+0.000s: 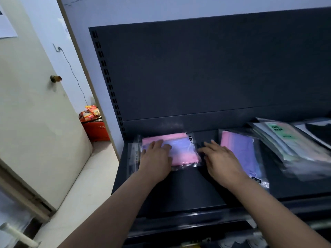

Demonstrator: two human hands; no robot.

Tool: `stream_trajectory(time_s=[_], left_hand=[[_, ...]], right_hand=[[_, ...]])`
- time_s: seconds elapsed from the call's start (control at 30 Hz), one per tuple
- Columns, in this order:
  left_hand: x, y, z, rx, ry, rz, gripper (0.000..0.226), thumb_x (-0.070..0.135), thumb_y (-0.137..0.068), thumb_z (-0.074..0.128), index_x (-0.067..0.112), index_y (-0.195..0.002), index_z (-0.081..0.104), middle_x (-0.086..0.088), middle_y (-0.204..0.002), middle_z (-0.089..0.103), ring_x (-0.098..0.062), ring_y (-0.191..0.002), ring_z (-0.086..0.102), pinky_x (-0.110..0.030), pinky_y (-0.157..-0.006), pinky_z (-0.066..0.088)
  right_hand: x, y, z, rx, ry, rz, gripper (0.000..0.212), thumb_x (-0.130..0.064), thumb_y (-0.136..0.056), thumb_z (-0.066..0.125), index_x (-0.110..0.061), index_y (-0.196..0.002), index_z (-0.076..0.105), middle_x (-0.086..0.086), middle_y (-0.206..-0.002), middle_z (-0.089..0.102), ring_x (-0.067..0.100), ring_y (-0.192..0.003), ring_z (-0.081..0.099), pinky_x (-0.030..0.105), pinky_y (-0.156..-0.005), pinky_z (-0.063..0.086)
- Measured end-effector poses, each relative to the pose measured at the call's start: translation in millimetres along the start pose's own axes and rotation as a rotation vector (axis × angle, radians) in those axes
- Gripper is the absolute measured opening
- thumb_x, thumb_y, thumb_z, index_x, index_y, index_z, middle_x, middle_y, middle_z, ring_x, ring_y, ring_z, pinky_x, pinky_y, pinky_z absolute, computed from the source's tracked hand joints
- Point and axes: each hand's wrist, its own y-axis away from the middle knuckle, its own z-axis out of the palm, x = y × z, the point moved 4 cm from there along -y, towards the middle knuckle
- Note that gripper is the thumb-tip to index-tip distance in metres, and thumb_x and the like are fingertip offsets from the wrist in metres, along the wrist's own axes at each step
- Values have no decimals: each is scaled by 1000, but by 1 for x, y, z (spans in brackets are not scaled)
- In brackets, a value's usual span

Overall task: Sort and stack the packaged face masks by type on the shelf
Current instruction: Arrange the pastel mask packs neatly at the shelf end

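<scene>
A clear pack of pink and lilac masks (180,149) lies at the left end of the dark shelf (188,190), on top of other packs. My left hand (155,161) rests flat on its left half, fingers spread. My right hand (220,161) lies flat just right of that pack, at its right edge, and covers part of a second pink and lilac pack (241,149). Further right a slanted pile of packs with a green "FACE MASK" label (286,142) leans over. A pack of black masks (318,133) sits at the far right.
The shelf's dark back panel (206,72) rises behind the packs. To the left are a cream door (32,113) with a knob and a red box of snack packets (95,126) on the floor. A lower shelf edge (197,228) runs below my forearms.
</scene>
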Motion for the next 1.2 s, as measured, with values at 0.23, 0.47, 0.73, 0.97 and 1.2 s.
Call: stream_trajectory(time_s=[0.23,0.47,0.73,0.97,1.2], left_hand=[[138,-16,5,118,175,336,38,9,-91,47,18,-126,60,-7,-118,66,-28,-110,51,-40,-94,45],[231,-32,26,-105,-55,84,60,60,-90,45,8,-119,55,-13,-118,61,-33,-119,44,-40,-91,42],[248,-53,32,-214,-129,-112,74,74,-83,39,17,-129,55,-14,-133,48,-36,-119,42,-43,-96,39],[233,-40,25,-178,-59,-135,38,17,-95,39,19,-130,55,-16,-129,55,-34,-117,54,-38,-97,43],[211,-27,30,-213,-159,50,60,11,-90,49,28,-146,35,-11,-150,34,-36,-130,41,-44,-106,39]], right_hand=[[104,47,-52,24,78,312,50,-12,-80,57,-31,-126,53,-4,-130,56,21,-114,59,30,-86,47],[164,56,-69,25,188,130,58,0,-80,46,-20,-135,46,0,-142,47,18,-144,25,34,-117,17],[209,62,-79,-51,165,139,40,-13,-85,47,-18,-124,52,1,-129,52,21,-122,48,28,-98,37],[188,56,-65,-11,-163,-83,39,-16,-94,41,-22,-130,55,5,-122,62,27,-111,57,38,-87,49],[188,52,-51,-106,-51,-22,12,-7,-87,47,-9,-92,57,13,-93,66,31,-86,62,30,-61,39]])
